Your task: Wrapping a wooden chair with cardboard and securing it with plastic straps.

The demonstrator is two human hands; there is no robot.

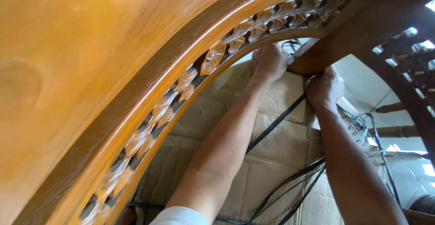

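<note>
Securing black straps (276, 123) against cardboard wrapping (272, 157) just below carved wooden arch (190, 77). Left hand (269, 62) pressing fingers curled under arch; right hand (324, 88) gripping strap closed. Needing steady tension.

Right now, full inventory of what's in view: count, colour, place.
carved wooden arch: one, glossy amber with a leaf-carved band, sweeping lower left to top right
dark wooden beam: one, brown, upper right, meeting the arch
cardboard sheets: several, tan, flattened beneath the arms
straps: several, black, lying across the cardboard
left hand: one, pressed up against the arch's inner edge
right hand: one, under the beam joint, closed near a strap
</note>
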